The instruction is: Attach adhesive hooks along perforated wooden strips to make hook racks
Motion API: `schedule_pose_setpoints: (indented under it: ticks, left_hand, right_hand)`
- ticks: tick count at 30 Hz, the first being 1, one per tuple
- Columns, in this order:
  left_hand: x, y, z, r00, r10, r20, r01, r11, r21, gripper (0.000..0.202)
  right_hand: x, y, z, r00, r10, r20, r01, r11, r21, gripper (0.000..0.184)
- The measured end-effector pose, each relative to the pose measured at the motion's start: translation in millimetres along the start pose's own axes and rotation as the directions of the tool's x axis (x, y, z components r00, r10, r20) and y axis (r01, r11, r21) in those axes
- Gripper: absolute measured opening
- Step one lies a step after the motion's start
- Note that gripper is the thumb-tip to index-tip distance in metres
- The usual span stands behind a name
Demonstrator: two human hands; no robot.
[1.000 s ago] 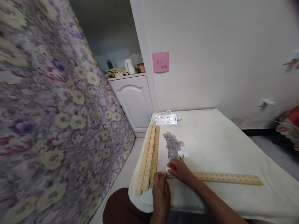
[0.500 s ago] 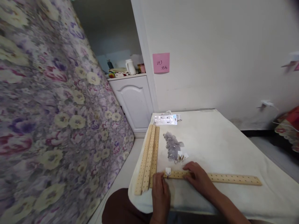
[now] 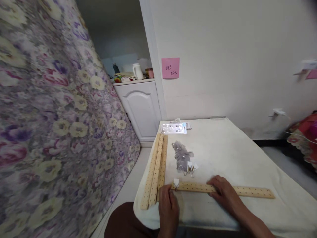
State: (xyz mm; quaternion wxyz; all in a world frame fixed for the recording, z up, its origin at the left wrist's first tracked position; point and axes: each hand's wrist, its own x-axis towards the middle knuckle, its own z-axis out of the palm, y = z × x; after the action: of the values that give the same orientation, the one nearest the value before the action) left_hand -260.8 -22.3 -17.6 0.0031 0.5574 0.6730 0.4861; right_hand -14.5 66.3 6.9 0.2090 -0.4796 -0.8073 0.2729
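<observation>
In the head view, your left hand (image 3: 168, 205) sits at the near edge of the worktop (image 3: 237, 152), fingers curled in toward the left end of the single wooden strip (image 3: 250, 191). The fingertips are right at a small white hook (image 3: 176, 183) that stands on that end of the strip. From this angle you cannot tell whether the hand pinches the hook or the strip, or only rests against them.

Your right hand (image 3: 223, 195) lies palm down across the same strip, about midway along it. Its fingers are spread and laid flat over the wood, opened out and not wrapped round anything.

The strip is pale, dotted with a row of small holes, and runs crosswise along the near side of the worktop on a white cloth. Its right end reaches well past your right hand.

Three more strips (image 3: 155, 170) of the same kind lie side by side, touching, along the left edge of the worktop and pointing away from you. Their near ends are just beside your left hand.

Between them and the single strip is a small heap of clear hooks (image 3: 182, 158). A flat blister pack (image 3: 174, 128) lies at the far left corner.

On the wall behind is a pink sticky note (image 3: 170, 67). A white cabinet (image 3: 141, 107) stands to the left of it, and flowered fabric (image 3: 49, 115) fills the left side.
</observation>
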Motion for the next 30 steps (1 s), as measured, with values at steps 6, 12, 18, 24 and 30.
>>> schedule_pose_setpoints:
  ticks: [6,12,18,24,30]
  left_hand:
    - [0.7,0.0,-0.6,1.000,0.019,0.019,-0.019,1.000,-0.001,0.021]
    - [1.5,1.1,1.1,1.000,-0.009,0.015,0.009,1.000,0.003,0.019]
    - [1.1,-0.9,2.3,0.999,0.014,0.029,-0.014,1.000,0.000,0.020]
    - [2.1,-1.9,2.4,0.999,0.047,0.024,-0.047,0.999,0.014,0.020]
    - [2.5,-1.0,1.6,0.998,0.031,0.050,-0.030,1.000,-0.006,0.021]
  right_hand:
    - [5.8,-5.8,4.2,0.999,0.014,-0.031,-0.014,1.000,-0.007,0.024]
    - [7.9,-8.1,12.3,0.997,0.059,-0.047,-0.059,0.998,0.015,0.023]
    - [24.9,-6.7,14.5,0.991,0.094,-0.099,-0.074,0.978,0.196,0.024]
    - [67.4,-29.8,31.9,0.954,0.286,-0.091,-0.259,0.938,0.232,0.031]
    - [78.3,-35.9,41.2,0.932,0.344,-0.117,-0.330,0.936,0.127,0.018]
